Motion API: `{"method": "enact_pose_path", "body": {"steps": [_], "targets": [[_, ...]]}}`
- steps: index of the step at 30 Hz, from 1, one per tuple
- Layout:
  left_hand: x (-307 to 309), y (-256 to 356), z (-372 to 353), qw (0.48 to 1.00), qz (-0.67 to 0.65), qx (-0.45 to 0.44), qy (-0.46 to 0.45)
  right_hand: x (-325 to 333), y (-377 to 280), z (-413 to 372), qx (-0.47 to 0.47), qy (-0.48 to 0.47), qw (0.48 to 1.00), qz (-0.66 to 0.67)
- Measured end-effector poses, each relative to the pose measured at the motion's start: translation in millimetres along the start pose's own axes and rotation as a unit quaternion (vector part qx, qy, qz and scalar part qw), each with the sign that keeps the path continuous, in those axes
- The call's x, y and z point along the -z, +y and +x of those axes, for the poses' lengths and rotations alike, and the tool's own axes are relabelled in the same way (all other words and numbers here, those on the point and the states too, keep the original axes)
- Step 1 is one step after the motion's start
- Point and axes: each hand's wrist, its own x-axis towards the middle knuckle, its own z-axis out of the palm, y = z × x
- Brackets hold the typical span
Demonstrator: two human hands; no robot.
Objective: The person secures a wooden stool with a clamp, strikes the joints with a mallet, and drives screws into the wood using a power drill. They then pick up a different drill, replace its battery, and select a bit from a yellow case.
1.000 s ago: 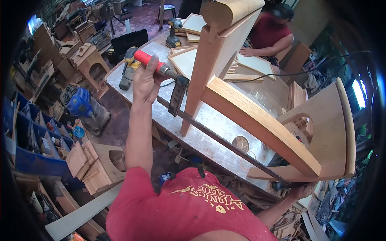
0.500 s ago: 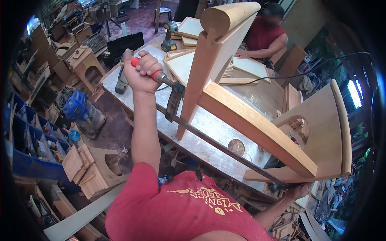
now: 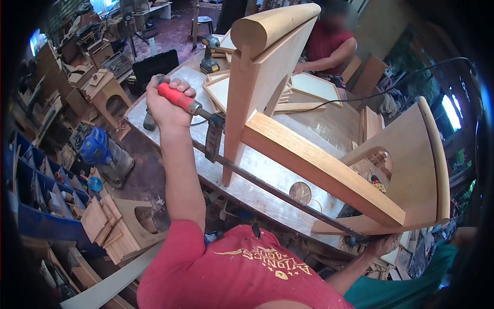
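My left hand (image 3: pixel 167 105) is closed round the red handle (image 3: pixel 177 98) of a long bar clamp. The clamp's sliding jaw (image 3: pixel 214 136) stands beside the near upright panel (image 3: pixel 247 98) of a wooden frame, with a rounded rail (image 3: pixel 275 28) along its top. The dark steel bar (image 3: pixel 278 190) slants down to the right below a wooden crosspiece (image 3: pixel 324 167). At its far end my right hand (image 3: pixel 383 245) grips the clamp near the second arched panel (image 3: pixel 419 170); its fingers are partly hidden.
The frame stands on a worktable (image 3: pixel 262 157). Behind it are a cordless drill (image 3: pixel 210 54), pale panels (image 3: pixel 316 87) and a co-worker in red (image 3: pixel 332 49). A black cable (image 3: pixel 401 85) crosses behind. A blue vacuum (image 3: pixel 100 152) stands left; teal cloth (image 3: pixel 406 280) shows lower right.
My left hand has shifted its hold on the red handle, and more of the handle shows. The view has moved slightly. Teal clothing of another person has appeared at lower right.
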Motion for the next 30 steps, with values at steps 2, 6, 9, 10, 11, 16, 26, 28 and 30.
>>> {"method": "enact_pose_path", "body": {"steps": [2, 6, 9, 10, 11, 16, 26, 28, 30], "targets": [[4.1, 0.7, 7.3, 0.989, -0.089, 0.087, -0.079, -6.2, -4.2, -0.6, 0.004, -0.006, 1.0, -0.006], [14.6, -17.7, 25.7, 0.885, -0.271, 0.144, -0.349, -7.9, -4.8, 0.4, -0.002, -0.01, 1.0, 0.012], [20.5, -21.4, 25.4, 0.917, -0.276, 0.121, -0.263, -0.1, -1.0, 3.8, 0.01, -0.027, 1.0, 0.01], [13.5, -18.8, 10.8, 0.964, -0.194, 0.078, -0.165, -3.2, -2.1, 2.2, 0.014, -0.021, 1.0, 0.001], [14.8, -16.7, 11.3, 0.99, -0.13, 0.025, -0.047, -6.1, -1.7, 0.5, 0.015, -0.016, 1.0, -0.008], [-19.7, 9.1, -25.2, 0.992, 0.088, 0.022, 0.092, -6.7, -7.0, -0.5, 0.026, -0.007, 0.998, -0.052], [7.1, -10.8, 20.3, 0.912, -0.258, 0.177, -0.266, -11.0, -6.5, -2.0, 0.016, -0.013, 1.0, -0.02], [11.3, -18.9, 28.0, 0.834, -0.316, 0.202, -0.405, -5.3, -3.2, -2.0, 0.015, -0.015, 1.0, -0.02], [13.9, -14.9, 24.0, 0.885, -0.241, 0.199, -0.345, -7.0, -3.4, -0.8, 0.016, -0.007, 1.0, -0.014]]}}
